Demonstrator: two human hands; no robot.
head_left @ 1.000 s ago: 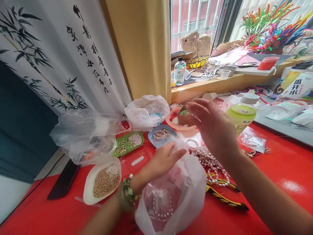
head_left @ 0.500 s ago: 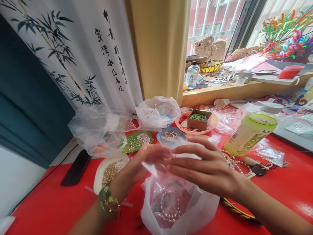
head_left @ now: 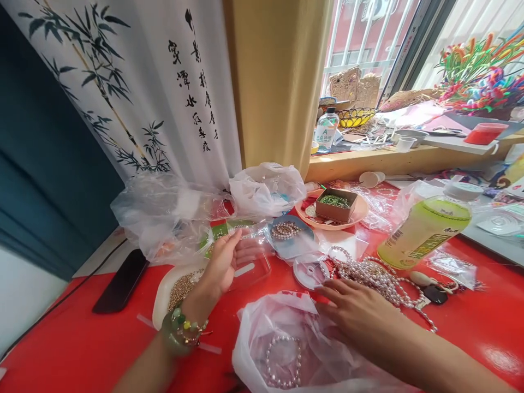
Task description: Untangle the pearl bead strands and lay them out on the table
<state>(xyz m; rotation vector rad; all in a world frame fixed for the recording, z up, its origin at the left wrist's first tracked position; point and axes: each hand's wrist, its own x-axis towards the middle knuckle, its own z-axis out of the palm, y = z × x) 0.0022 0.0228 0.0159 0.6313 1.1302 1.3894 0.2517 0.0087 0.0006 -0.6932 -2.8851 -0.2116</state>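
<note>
A small clear plastic bag (head_left: 257,240) is in my left hand (head_left: 223,259), its film held between the thumb and the fingers, which show through it. My right hand (head_left: 347,305) is palm down at the right rim of a white plastic bag (head_left: 249,344), fingers stretched out and slightly smeared. A pearl bracelet (head_left: 268,355) lies inside that white bag. Just beyond my right fingertips is a white spool (head_left: 309,274), beside a heap of pearl strands (head_left: 372,275). A cream dish of gold beads (head_left: 180,289) stands by my left wrist.
A green drink bottle (head_left: 426,229) stands at the right. Farther back are a blue dish with beads (head_left: 286,232), a peach plate (head_left: 360,215) bearing a small box (head_left: 335,204), and crumpled plastic bags (head_left: 164,218). A black phone (head_left: 120,281) lies at the left.
My hands, close together over the white bag before, have moved apart. The left went left with the clear bag; the right came down toward the white bag's rim, uncovering the spool and pearl strands.
</note>
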